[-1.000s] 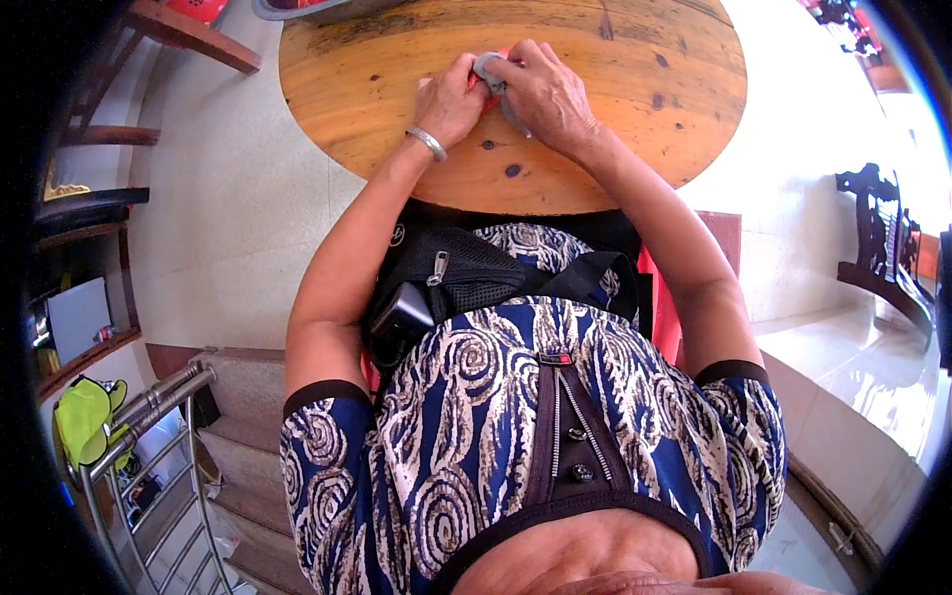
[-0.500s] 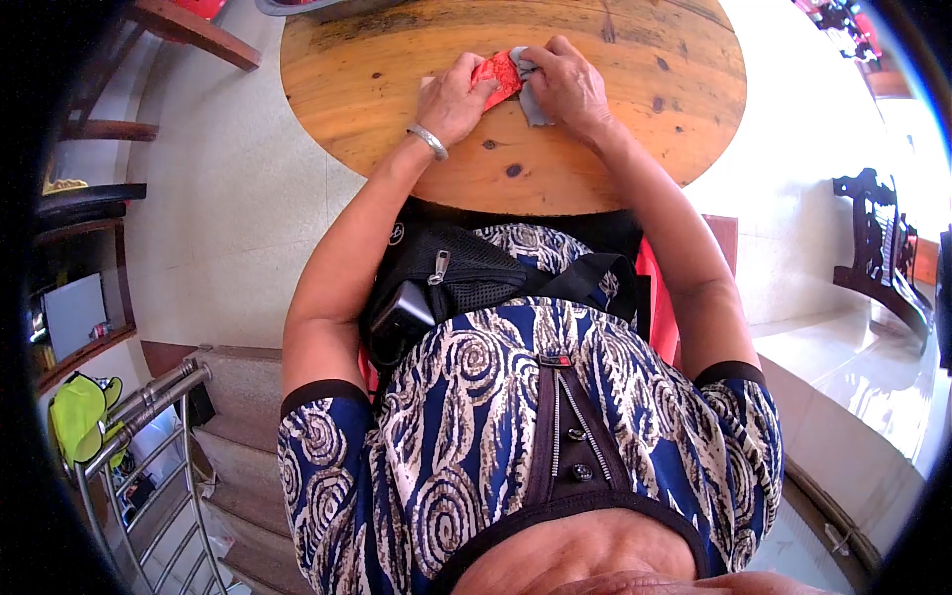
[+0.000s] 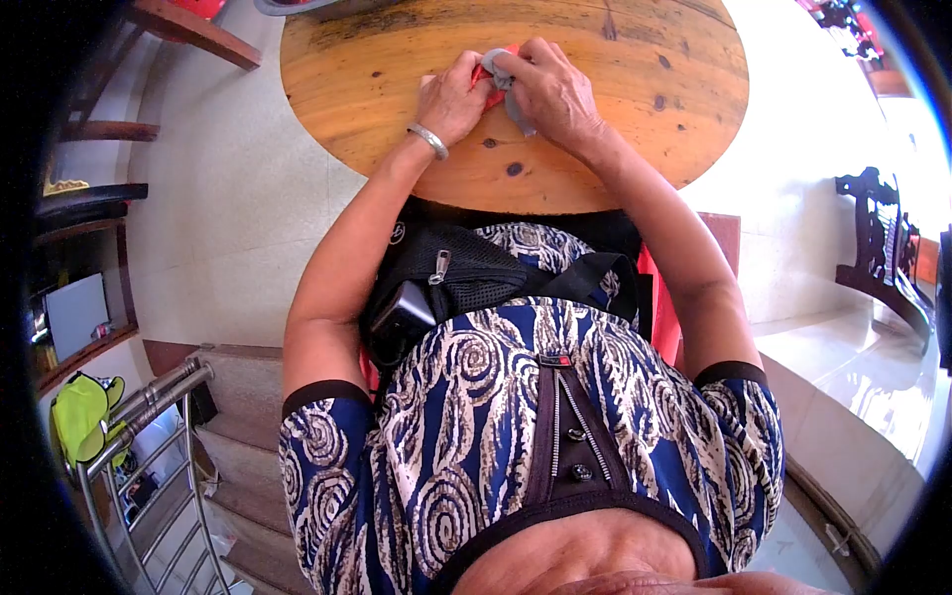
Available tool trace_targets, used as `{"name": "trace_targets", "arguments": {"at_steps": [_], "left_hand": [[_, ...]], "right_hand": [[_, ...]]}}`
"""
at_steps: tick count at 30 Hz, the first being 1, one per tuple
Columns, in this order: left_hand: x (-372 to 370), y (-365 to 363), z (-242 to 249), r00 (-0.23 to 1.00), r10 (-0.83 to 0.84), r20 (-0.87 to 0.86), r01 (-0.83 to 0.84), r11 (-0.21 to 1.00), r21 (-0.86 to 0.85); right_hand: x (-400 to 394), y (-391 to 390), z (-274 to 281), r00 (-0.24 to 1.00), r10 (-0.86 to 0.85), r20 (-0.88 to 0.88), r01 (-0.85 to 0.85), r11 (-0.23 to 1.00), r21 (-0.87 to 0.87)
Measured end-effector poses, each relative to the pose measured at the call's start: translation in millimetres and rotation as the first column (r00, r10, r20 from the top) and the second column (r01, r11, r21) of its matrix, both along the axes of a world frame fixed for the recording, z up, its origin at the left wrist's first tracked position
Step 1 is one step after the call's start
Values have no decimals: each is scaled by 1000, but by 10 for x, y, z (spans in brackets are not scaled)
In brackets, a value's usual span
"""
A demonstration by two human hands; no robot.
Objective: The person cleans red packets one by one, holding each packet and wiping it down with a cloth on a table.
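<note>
My left hand (image 3: pixel 453 102), with a silver bangle at its wrist, is closed on a small flat red patterned piece (image 3: pixel 495 98) over the wooden table. Its exact kind I cannot make out, and both hands partly cover it. Crumpled grey cloth (image 3: pixel 517 112) is pinched in my right hand (image 3: pixel 556 96). Part of the cloth lies across the red piece, and a loose end hangs toward me. The two hands nearly meet near the table's far middle.
The round wooden table (image 3: pixel 615 149) has a grey basin (image 3: pixel 332 8) at its far left edge. A black bag (image 3: pixel 456 263) rests on my lap. Stairs with a metal railing (image 3: pixel 159 397) and a yellow-green cap (image 3: pixel 81 416) are at lower left.
My right hand has shifted slightly left with the grey cloth, which now covers more of the red piece. My left hand has stayed almost in place.
</note>
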State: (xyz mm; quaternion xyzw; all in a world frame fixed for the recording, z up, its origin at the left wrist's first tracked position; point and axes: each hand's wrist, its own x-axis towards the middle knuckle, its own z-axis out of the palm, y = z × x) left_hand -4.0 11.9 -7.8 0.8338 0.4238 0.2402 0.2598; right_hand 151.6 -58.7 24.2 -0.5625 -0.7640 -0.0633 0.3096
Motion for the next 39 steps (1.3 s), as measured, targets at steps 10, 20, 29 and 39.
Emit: {"name": "trace_targets", "arguments": {"at_steps": [10,20,29,39], "left_hand": [[6,-60,84,998,49,45,-47,998,-41],[-86,40,135,690,57,722,466,727,-504],[-28,-77,236,653,-153,742,614,680,-400],[-73,-10,136,740,-173,650,510,774,-375]], "right_hand": [[189,75,-128,984,-170,-59,162,980,-115],[512,-3,138,984,-18,-178,-16,982,-187],[395,-47,388,748,-47,-662,-308,859,-409],[517,-42,437,755,-158,-637,-330,747,-577]]}}
